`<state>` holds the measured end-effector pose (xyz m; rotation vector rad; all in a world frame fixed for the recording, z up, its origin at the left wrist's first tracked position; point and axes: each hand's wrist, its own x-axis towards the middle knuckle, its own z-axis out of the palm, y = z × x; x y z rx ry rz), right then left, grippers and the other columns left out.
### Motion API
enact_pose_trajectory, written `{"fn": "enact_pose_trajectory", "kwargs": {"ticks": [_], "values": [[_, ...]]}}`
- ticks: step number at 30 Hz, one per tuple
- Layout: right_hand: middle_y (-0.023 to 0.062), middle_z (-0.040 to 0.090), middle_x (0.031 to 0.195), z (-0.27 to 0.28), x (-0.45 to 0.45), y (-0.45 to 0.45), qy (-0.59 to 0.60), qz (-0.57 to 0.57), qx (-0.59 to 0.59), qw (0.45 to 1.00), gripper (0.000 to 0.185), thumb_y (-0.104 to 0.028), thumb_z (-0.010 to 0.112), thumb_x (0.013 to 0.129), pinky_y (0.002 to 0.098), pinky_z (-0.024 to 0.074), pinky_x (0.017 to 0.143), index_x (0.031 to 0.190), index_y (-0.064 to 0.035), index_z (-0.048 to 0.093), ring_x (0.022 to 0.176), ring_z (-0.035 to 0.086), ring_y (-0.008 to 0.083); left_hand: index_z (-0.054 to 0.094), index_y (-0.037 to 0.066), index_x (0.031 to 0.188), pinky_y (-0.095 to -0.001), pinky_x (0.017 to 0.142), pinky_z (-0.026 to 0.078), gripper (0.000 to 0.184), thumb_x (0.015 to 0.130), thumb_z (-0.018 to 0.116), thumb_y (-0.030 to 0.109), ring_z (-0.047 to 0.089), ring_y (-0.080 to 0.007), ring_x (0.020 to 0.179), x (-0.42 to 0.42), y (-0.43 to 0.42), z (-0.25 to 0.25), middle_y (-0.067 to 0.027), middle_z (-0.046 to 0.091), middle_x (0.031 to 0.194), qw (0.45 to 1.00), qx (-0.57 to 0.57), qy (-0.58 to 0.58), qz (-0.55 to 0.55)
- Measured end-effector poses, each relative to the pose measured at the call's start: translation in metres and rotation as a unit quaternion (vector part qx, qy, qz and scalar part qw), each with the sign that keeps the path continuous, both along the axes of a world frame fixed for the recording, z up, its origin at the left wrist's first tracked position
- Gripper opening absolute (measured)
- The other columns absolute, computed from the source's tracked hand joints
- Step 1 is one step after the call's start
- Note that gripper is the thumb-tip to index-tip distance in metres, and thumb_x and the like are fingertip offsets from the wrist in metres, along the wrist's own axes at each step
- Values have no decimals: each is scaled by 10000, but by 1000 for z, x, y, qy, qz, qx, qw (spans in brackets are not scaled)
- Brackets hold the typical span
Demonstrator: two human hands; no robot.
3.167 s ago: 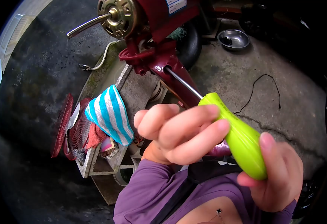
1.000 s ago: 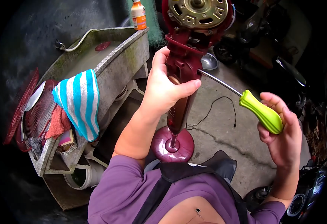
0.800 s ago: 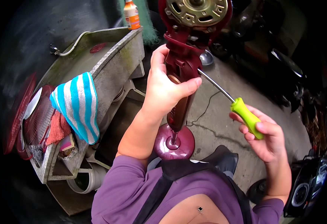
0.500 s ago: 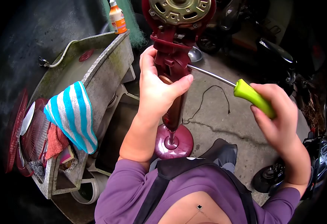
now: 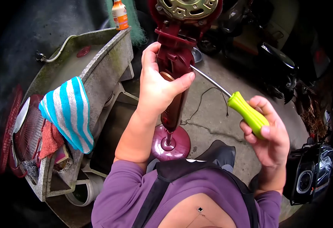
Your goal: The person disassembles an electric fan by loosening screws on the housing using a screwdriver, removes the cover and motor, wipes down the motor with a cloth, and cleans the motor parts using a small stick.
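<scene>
**Screwdriver Tip at Fan Neck**

My right hand [image 5: 275, 142] holds the screwdriver with the lime-green ribbed handle and steel shaft [image 5: 250, 116], fingers partly closed around the handle. My left hand [image 5: 155, 91] wraps the dark-red plastic fan neck [image 5: 175, 62], thumb across its front. The tip meets the neck's right side; placement appears done, but screw tightness and remaining turns cannot be determined. The brass-coloured metal motor [image 5: 187, 8] is exposed; red wire grilles [image 5: 31, 138] sit apart, beside the grey stone sink [image 5: 107, 49]. The tool's long axis slants: tip leftward, away from me; handle rightward, toward me.
</scene>
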<state>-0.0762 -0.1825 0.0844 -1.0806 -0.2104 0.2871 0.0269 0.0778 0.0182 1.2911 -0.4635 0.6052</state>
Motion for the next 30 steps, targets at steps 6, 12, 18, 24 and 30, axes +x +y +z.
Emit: {"fn": "enact_pose_trajectory", "kwargs": {"ticks": [6, 12, 18, 24, 30], "values": [[185, 477, 1197, -53, -4, -42, -159, -73, 5, 985, 549, -92, 728, 741, 242, 458, 565, 1223, 34, 497, 736, 578, 193, 348, 20, 1359, -320, 928, 494, 847, 677, 849, 58, 596, -159, 1052, -6, -6, 4, -89, 557, 1212, 1000, 0, 7, -16], [259, 481, 1234, -111, 32, -79, -93, -47, 194, 975, 570, -134, 676, 814, 262, 517, 513, 1290, 31, 409, 634, 591, 220, 391, 14, 1332, -316, 907, 503, 772, 705, 837, 76, 607, -155, 1020, -2, -3, 1, -81, 603, 1146, 1000, 21, -20, 5], [248, 612, 1136, -187, 75, -89, 106, 22, 346, 932, 492, -292, 559, 983, 279, 544, 514, 1333, 19, 408, 556, 603, 171, 475, 1, 1279, -304, 875, 504, 711, 701, 846, 184, 609, -152, 980, -2, -7, 4, -85, 610, 1127, 1000, 22, -6, 1], [257, 617, 1177, -261, 104, -106, 175, 56, 334, 925, 445, -276, 514, 1028, 271, 562, 569, 1353, 13, 420, 636, 638, 208, 430, -44, 1361, -362, 904, 544, 869, 679, 778, 369, 656, -256, 1027, 5, -13, -2, -201, 598, 1261, 992, 49, -49, 104], [194, 587, 1269, -289, 127, -98, 98, 21, 314, 944, 445, -137, 538, 1005, 391, 562, 938, 1402, -8, 384, 1046, 650, 301, 437, -45, 1358, -382, 889, 559, 839, 732, 757, 414, 660, -277, 1023, 10, -13, -11, -225, 597, 1255, 995, 39, -29, 92]]}}
